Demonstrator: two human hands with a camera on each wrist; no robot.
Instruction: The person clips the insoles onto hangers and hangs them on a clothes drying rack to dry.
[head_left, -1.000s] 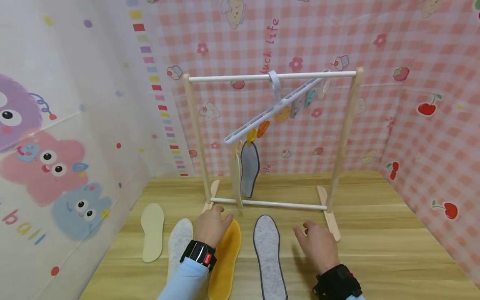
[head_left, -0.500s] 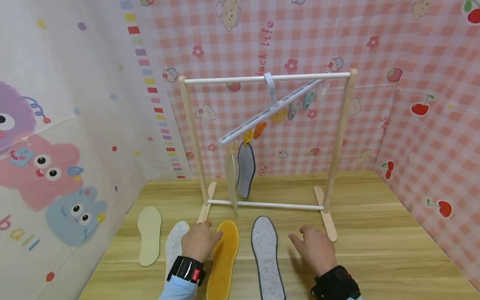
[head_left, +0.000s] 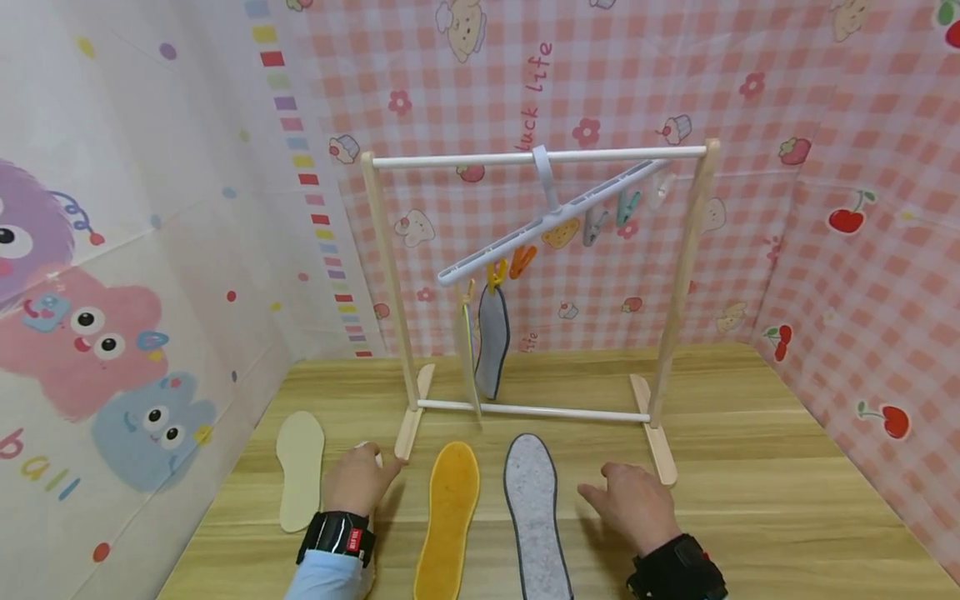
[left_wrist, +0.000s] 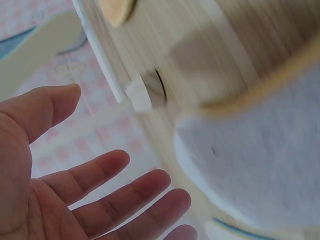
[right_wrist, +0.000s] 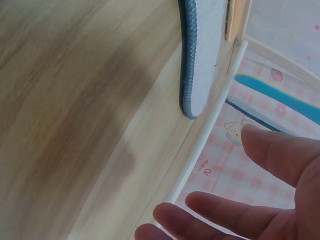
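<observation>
My left hand [head_left: 358, 482] hovers over a light grey insole, covering most of it in the head view. In the left wrist view that grey insole [left_wrist: 260, 150] lies beside the spread fingers, apart from them. Right of the left hand lies a yellow insole [head_left: 448, 517], and then a grey insole with a dark edge [head_left: 534, 508]. My right hand [head_left: 636, 504] is held above the table to the right of the dark-edged insole, fingers relaxed, holding nothing. At the far left lies a cream insole [head_left: 300, 471].
A wooden rack [head_left: 682, 283] with white bars stands behind the insoles. From its top bar hangs a slanted white hanger [head_left: 585, 200] with several coloured clips. A dark-edged grey insole [head_left: 492, 342] and a pale insole [head_left: 469, 358] hang at its left end. Patterned cloth [head_left: 750, 125] encloses the wooden table.
My left hand has moved left, from beside the yellow insole to over the light grey insole. My right hand has hardly moved. The hanger has turned slightly.
</observation>
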